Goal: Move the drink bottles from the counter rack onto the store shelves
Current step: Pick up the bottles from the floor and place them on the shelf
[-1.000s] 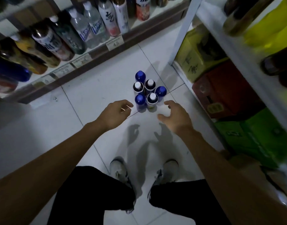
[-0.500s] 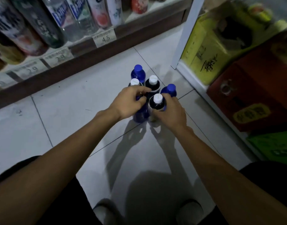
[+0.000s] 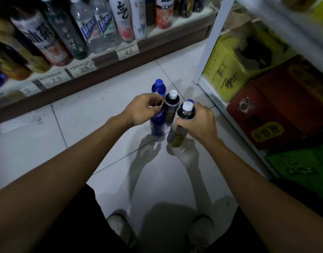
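Fingers (image 3: 184, 123) grip two bottles (image 3: 185, 115); six (three blue)

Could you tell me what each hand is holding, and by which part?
Right hand grips the white-capped dark bottle by its shoulder; left hand curls round a bottle top, which bottle is unclear.

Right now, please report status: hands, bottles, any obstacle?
Left hand grips near blue bottle by top. Right hand holds white-capped bottle. Other bottles crowd close behind.
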Tool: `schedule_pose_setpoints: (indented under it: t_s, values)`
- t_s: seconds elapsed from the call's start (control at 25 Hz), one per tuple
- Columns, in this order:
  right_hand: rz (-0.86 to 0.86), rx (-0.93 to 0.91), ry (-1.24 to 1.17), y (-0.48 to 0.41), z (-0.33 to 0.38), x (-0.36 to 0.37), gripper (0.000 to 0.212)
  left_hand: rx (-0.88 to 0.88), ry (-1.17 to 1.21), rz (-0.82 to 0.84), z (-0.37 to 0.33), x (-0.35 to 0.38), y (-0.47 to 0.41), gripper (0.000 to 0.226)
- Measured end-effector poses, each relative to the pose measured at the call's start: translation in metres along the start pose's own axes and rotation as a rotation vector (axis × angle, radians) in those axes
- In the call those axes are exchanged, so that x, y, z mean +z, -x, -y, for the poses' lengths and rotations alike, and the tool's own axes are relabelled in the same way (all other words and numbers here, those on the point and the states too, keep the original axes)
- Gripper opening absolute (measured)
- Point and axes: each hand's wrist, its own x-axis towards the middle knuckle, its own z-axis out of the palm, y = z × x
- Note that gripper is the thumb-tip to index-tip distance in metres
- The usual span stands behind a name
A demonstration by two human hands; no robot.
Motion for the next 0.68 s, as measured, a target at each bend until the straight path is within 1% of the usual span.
schedule_pose_setpoints:
  t_s: [0.08, 0.2, 0.36, 0.48, 0.6, 0.68]
  values:
    - [-0.02, 0.007, -0.064, 0.01, 0.025, -0.045, 0.042, -0.062, 0.038, 0.067, -0.031, -0.017, 0.014, 0.033]
    - [-0.044, 0.037, -0.183, 0.028, 0.069, -0.118, 0.043, -0.086, 0.079, 0.163, -0.087, -0.048, 0.045, 0.039]
    - [-0.032, 0.062, -0.231, 0.054, 0.133, -0.206, 0.04, -0.08, 0.032, 0.211, -0.158, -0.097, 0.089, 0.049]
    - [0.031, 0.102, -0.305, 0.071, 0.187, -0.275, 0.038, -0.078, 0.058, 0.271, -0.215, -0.142, 0.12, 0.055]
    - [0.048, 0.114, -0.333, 0.083, 0.244, -0.348, 0.04, -0.066, 0.145, 0.244, -0.275, -0.192, 0.147, 0.053]
    - [0.025, 0.103, -0.373, 0.09, 0.278, -0.391, 0.036, -0.035, 0.168, 0.201, -0.313, -0.227, 0.161, 0.056]
